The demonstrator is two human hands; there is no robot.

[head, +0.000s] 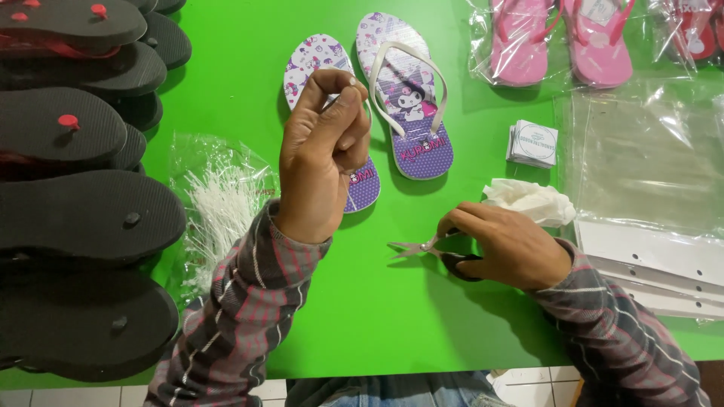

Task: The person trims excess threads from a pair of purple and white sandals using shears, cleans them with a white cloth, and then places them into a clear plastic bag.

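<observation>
Bright green and smooth, the work table [362,316] fills the head view, with pale floor tiles showing at its near edge. At centre the person's left hand [320,154] is raised above it, knuckles up, fingers curled narrow with thumb and forefinger pinched at the tip; whatever they pinch is too small to tell. Just behind that hand lie two purple-and-white cartoon-print flip-flops [407,98], flat foam soles side by side, the right one showing its whitish Y-shaped strap, the left one partly hidden by the hand. Lower right, the right hand [509,245] rests on the table, fingers closed around the dark handles of small scissors [422,247], whose slim metal blades point left, slightly parted, lying on the green top. Both forearms wear grey plaid sleeves with red lines. Beside the right hand sits a crumpled white tissue [532,200], and beyond it a small stack of square paper labels [532,143]. Clear plastic bags [641,158] and white punched card strips [656,264] lie at right, with bagged pink flip-flops [562,41] at the far edge. At left, a plastic bag of thin white ties [219,203] lies near stacked black rubber soles [83,218] with red plugs.
</observation>
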